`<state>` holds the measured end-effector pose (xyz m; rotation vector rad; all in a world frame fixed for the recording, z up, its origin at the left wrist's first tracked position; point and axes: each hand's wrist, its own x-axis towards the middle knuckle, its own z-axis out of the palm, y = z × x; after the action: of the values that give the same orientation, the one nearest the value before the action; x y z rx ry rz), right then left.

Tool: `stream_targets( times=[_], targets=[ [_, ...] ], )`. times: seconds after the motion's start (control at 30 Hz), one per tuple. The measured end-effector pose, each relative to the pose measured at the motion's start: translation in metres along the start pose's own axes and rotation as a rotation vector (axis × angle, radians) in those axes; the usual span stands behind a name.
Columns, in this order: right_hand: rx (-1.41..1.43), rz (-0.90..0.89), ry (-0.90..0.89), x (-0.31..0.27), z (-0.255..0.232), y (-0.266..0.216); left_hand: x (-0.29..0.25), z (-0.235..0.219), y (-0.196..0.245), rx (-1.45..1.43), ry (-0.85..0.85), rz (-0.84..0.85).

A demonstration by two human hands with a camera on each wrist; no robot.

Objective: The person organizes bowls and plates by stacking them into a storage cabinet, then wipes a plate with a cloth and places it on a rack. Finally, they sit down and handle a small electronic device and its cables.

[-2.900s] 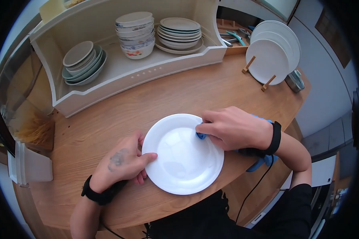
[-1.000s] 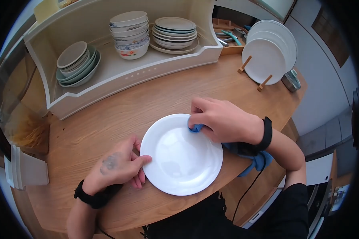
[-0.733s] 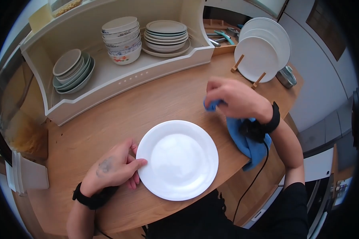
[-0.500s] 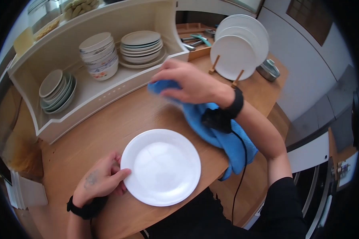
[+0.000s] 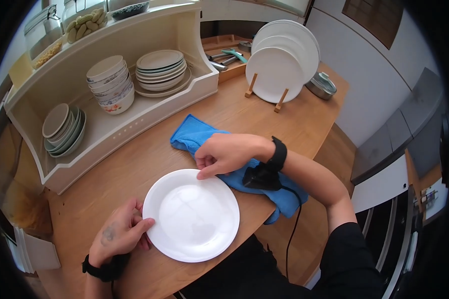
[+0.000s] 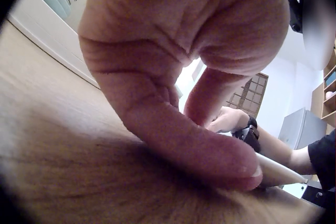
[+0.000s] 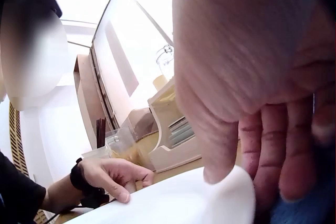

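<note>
A white round plate (image 5: 193, 219) lies near the table's front edge. My left hand (image 5: 120, 231) grips its left rim, thumb on top and fingers at the underside. At the far rim, my right hand (image 5: 229, 155) has its thumb over the edge. In the right wrist view, the right thumb (image 7: 218, 155) lies on the plate's rim (image 7: 239, 192), with the other fingers just past it. A blue cloth (image 5: 187, 134) is spread on the table under the right hand and wrist, its other end hanging at the front edge.
A cream shelf unit (image 5: 134, 132) holds stacked small bowls (image 5: 65, 129), patterned bowls (image 5: 112, 87) and plates (image 5: 159, 70). White plates (image 5: 274, 74) stand in a wooden rack (image 5: 280, 102) at the back right, beside a lidded glass container (image 5: 322, 85). Plastic bins (image 5: 37, 249) stand at left.
My right hand lifted the blue cloth off the plate, swung it to the far side, laid it down and came back to the plate's far rim. My left hand kept its hold.
</note>
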<state>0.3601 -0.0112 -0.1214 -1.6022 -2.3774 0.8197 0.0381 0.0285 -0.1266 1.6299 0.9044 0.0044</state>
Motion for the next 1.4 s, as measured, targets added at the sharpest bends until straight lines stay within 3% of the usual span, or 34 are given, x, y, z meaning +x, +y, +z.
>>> stream_targets(
  times=[0.07,0.13,0.23,0.4,0.5,0.6,0.67,0.73,0.8,0.87,1.0,1.07,1.1,1.17,1.4],
  targets=[
    [0.157,0.139,-0.119,0.004,-0.001,-0.01,-0.002,-0.001,0.004,0.007,-0.008,0.004],
    [0.131,0.143,-0.137,0.006,-0.001,-0.012,-0.002,-0.001,0.004,0.015,-0.018,0.011],
    [0.324,0.039,-0.268,0.01,0.004,-0.006,-0.002,-0.003,-0.001,-0.077,-0.032,0.037],
    [0.496,-0.129,-0.222,0.002,-0.007,0.011,-0.002,-0.003,0.002,-0.056,-0.013,0.067],
    [0.581,-0.143,0.202,-0.021,-0.027,0.029,-0.001,-0.004,-0.001,-0.242,-0.042,0.146],
    [0.671,-0.113,0.593,-0.058,-0.058,0.038,0.001,-0.009,-0.011,-0.158,-0.139,0.17],
    [0.609,0.022,0.967,-0.084,-0.081,0.044,-0.001,-0.002,-0.005,-0.259,-0.168,0.133],
    [0.563,0.007,1.399,-0.101,-0.108,0.045,0.0,0.002,-0.005,-0.025,-0.184,0.071],
    [0.253,-0.018,1.491,-0.134,-0.153,0.081,-0.002,0.01,0.003,-0.018,-0.13,0.043],
    [-0.324,0.231,1.63,-0.162,-0.192,0.111,0.0,0.011,0.003,0.085,-0.111,0.037],
    [-0.485,0.372,1.565,-0.186,-0.212,0.118,0.001,0.011,0.003,0.074,-0.105,0.035],
    [-0.815,0.542,1.363,-0.189,-0.214,0.129,0.0,0.01,0.003,0.091,-0.109,0.048],
    [-0.815,0.541,1.363,-0.188,-0.215,0.133,0.0,0.01,0.003,0.09,-0.108,0.048],
    [-0.798,0.619,1.149,-0.186,-0.212,0.145,0.001,0.011,0.004,0.087,-0.103,0.027],
    [-0.723,0.647,0.986,-0.168,-0.209,0.155,0.002,0.01,0.0,0.087,-0.102,0.009]
  ],
)
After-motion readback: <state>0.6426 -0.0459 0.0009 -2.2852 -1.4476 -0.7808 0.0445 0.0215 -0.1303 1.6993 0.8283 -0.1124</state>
